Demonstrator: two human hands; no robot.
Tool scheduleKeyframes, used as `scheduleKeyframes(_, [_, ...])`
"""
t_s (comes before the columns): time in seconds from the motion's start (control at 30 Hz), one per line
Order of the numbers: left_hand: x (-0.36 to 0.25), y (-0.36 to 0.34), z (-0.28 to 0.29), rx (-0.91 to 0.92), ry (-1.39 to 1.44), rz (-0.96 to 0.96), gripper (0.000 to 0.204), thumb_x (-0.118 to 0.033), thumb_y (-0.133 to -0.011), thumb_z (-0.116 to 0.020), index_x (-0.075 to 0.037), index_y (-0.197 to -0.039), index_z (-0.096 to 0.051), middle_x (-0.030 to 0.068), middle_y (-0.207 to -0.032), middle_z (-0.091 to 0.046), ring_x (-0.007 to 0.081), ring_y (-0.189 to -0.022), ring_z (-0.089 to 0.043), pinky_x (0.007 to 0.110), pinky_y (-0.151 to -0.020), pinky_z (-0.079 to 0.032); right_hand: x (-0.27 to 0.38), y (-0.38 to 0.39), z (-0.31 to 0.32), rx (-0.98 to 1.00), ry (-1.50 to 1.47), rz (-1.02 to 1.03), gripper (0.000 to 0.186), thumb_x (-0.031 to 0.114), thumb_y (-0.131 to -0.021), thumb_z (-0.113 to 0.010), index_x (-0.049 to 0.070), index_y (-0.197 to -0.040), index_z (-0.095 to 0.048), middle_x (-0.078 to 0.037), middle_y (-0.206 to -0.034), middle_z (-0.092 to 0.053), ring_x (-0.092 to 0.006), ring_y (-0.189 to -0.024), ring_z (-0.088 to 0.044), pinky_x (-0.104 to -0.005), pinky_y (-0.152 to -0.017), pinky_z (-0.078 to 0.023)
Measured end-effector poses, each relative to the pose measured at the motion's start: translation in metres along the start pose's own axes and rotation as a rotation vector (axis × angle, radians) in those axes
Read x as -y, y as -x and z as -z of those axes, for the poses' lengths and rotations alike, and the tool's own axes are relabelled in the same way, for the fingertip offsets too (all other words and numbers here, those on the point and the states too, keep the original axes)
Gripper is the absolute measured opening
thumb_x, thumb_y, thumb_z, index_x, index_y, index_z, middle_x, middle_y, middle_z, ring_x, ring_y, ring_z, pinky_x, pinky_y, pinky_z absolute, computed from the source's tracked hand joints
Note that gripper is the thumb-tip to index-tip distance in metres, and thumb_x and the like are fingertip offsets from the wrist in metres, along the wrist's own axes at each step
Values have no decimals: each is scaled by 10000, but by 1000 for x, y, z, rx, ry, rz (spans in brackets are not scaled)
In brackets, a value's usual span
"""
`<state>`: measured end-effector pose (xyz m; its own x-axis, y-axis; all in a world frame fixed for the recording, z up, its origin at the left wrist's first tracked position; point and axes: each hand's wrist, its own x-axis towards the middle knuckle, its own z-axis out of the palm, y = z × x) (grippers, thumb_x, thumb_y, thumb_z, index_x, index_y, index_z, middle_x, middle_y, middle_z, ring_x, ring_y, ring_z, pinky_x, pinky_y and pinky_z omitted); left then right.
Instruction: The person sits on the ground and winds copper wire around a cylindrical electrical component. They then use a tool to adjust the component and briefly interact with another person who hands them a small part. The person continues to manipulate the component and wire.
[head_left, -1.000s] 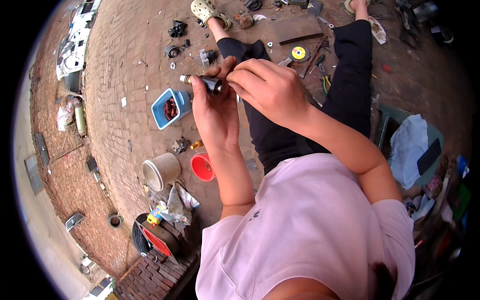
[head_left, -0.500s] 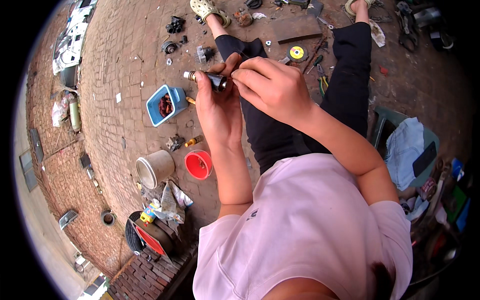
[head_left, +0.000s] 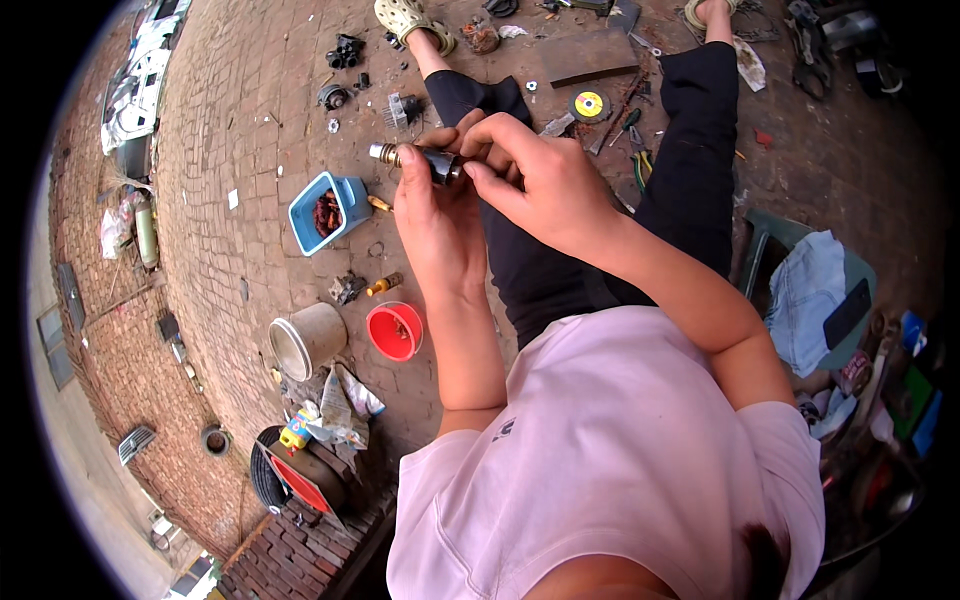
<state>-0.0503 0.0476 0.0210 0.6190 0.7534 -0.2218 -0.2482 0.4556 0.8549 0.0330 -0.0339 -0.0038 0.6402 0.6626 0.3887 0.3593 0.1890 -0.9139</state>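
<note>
My left hand (head_left: 430,215) is closed round a dark cylindrical metal part (head_left: 440,166) with a shiny ringed tip pointing left. Its thumb presses along the near side, while the other fingers are behind it. At the part's right end is my right hand (head_left: 545,180), with fingers bent and thumb tip against that end. Whether a small piece sits between these fingertips is hidden. Both hands are above my lap, over the dark trousers (head_left: 540,270).
On the brick ground at left are a blue basin (head_left: 298,232) with dark reddish pieces, a red bucket (head_left: 385,345) and a whitish bucket (head_left: 322,333). Ahead lie a yellow-centred disc (head_left: 590,106), a flat block (head_left: 590,60) and pliers (head_left: 641,170). A stool (head_left: 860,275) bears cloth and a phone.
My right fingers have gone from a pinch just off the part's right end to a wider grip against it. The part has shifted slightly in my left hand.
</note>
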Motion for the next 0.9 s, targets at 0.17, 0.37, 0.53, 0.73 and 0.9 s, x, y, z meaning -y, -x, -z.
scheduleKeyframes(0.17, [0, -1, 2, -3, 36, 33, 448, -412, -976, -458, 19, -1066, -539, 233, -1156, -600, 259, -1024, -598, 372, -905, -458, -6, 2, -2, 23, -165, -155, 113, 51, -811, -638, 28, -904, -578, -117, -740, -648, -280, -673, -657, -341, -587, -505])
scheduleKeyframes(0.37, [-2, 1, -1, 36, 71, 57, 453, -417, -976, -452, 16, -1068, -546, 239, -1163, -595, 268, -1032, -595, 377, -898, -458, -6, 3, 6, 93, -199, -214, 98, 42, -819, -619, 31, -911, -588, -123, -786, -655, -306, -707, -651, -344, -604, -504])
scheduleKeyframes(0.53, [2, -3, 8, 73, 50, 25, 454, -417, -981, -436, 12, -1067, -559, 249, -1175, -585, 273, -1036, -592, 393, -894, -458, -12, 4, 7, 89, 73, 42, 103, 46, -800, -635, 23, -889, -588, -130, -807, -629, -319, -752, -633, -370, -641, -501])
scheduleKeyframes(0.73, [4, -1, 4, 69, 121, 45, 446, -405, -991, -413, 10, -1066, -558, 255, -1178, -579, 288, -1059, -578, 415, -916, -450, -8, 7, 4, 86, 131, -79, 136, 50, -767, -666, 34, -877, -587, -116, -791, -611, -312, -753, -625, -367, -641, -501])
scheduleKeyframes(0.9, [2, -2, 2, 72, 92, 39, 444, -410, -993, -404, 3, -1075, -545, 254, -1181, -578, 282, -1062, -574, 387, -927, -444, -5, 11, 5, 111, 53, -74, 160, 45, -787, -656, 22, -938, -611, -104, -789, -622, -249, -677, -636, -338, -597, -498])
